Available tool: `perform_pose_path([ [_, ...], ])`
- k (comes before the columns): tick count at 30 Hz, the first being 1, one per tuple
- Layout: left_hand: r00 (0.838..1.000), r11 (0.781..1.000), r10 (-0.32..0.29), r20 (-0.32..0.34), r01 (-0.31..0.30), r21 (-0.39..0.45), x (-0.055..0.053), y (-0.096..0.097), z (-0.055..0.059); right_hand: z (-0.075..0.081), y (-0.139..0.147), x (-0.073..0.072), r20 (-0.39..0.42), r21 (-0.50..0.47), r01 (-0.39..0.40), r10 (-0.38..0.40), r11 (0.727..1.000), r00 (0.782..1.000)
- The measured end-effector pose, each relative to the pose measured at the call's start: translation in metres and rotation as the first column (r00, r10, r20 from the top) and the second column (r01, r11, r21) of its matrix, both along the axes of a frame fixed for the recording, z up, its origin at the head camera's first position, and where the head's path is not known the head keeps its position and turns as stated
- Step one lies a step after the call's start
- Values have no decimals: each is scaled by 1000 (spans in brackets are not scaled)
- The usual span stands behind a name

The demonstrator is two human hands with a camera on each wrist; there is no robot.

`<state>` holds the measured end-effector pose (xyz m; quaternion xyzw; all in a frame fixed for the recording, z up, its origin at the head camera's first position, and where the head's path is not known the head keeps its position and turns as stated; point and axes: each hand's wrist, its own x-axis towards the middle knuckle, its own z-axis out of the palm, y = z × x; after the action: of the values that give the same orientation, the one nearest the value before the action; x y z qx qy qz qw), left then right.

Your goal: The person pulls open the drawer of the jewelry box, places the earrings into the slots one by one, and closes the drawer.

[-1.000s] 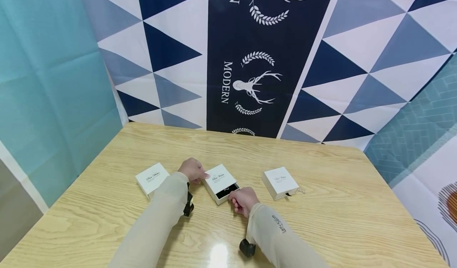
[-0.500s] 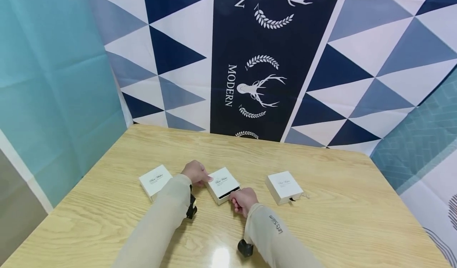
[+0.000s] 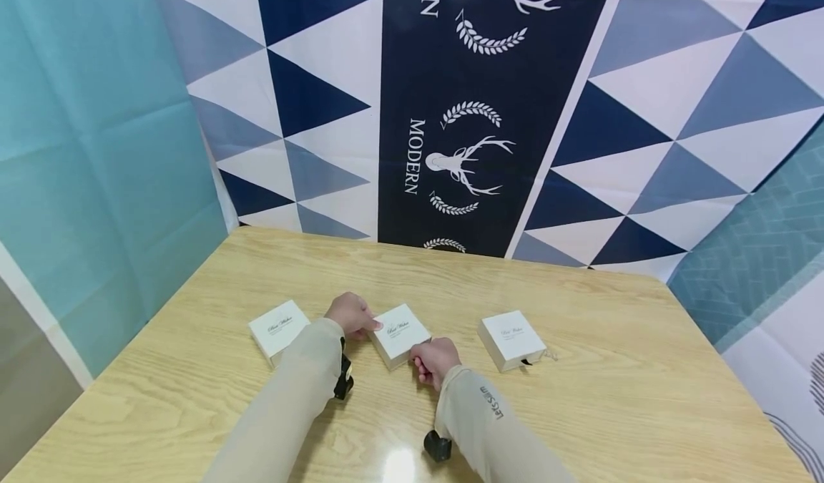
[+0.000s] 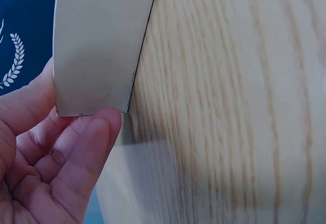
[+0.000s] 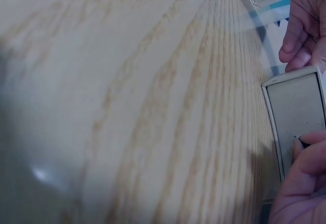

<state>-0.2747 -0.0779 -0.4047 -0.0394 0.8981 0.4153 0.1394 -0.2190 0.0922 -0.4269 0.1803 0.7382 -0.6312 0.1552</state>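
Note:
A white drawer-style gift box (image 3: 400, 330) with "Best Wishes" lettering lies at the table's middle, its drawer flush with the sleeve. My left hand (image 3: 350, 313) holds its left side, the thumb over the top edge; in the left wrist view, fingertips of that hand (image 4: 71, 158) press the box's end wall (image 4: 102, 40). At the front corner, my right hand (image 3: 435, 359) has its fingers curled against the drawer. Up close in the right wrist view, this hand (image 5: 303, 186) pinches a small black ribbon tab (image 5: 304, 142) on the drawer front (image 5: 295, 102).
A matching gift box (image 3: 278, 325) lies to the left, partly behind my left sleeve. Another box (image 3: 513, 334) stands to the right, with a black tab and a thin chain (image 3: 551, 355) at its front. A patterned cloth (image 3: 450, 111) hangs behind the wooden table (image 3: 579, 411).
The middle box's drawer has slid in, so its black interior no longer shows. My right hand has moved slightly left and inward with it; the left hand keeps its hold.

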Motion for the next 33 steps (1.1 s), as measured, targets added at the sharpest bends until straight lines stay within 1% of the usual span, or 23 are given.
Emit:
perform_pose_path([
  [4,1000,1000,0,3,0,16,1,2,-1,1,3,2,3,-3,2,-2,1000,1000],
  [7,1000,1000,6,-8,-6,23,0,3,-1,2,6,0,-6,-2,-28,28,1000,1000],
  [10,1000,1000,7,-21,-7,18,-1,4,-1,3,12,-2,6,5,-103,103,995,995],
  [13,1000,1000,6,-20,-6,9,-2,4,-2,7,24,-2,20,5,-208,208,978,978],
  [16,1000,1000,-6,-2,6,-25,-3,5,0,18,46,0,19,5,-315,315,949,949],
  [17,1000,999,-7,10,7,-35,-3,6,1,23,54,1,15,2,-342,342,940,939],
  [19,999,996,-23,40,26,-82,-5,8,4,32,75,2,12,9,-378,378,926,926],
  [21,997,987,-58,56,66,-149,-7,10,8,38,96,4,19,37,-387,387,921,922],
  [24,995,976,-78,69,90,-198,-8,14,16,40,128,6,42,82,-389,387,918,921],
  [26,995,970,-87,50,95,-224,-8,17,22,40,146,8,59,105,-384,380,917,923],
  [28,996,968,-85,15,86,-236,-8,21,29,41,162,10,69,116,-377,371,919,926],
  [31,992,956,-91,-82,65,-285,-8,30,37,43,179,13,66,130,-356,351,925,934],
  [33,983,958,-96,-154,49,-284,-10,38,40,43,187,14,62,132,-346,341,929,938],
])
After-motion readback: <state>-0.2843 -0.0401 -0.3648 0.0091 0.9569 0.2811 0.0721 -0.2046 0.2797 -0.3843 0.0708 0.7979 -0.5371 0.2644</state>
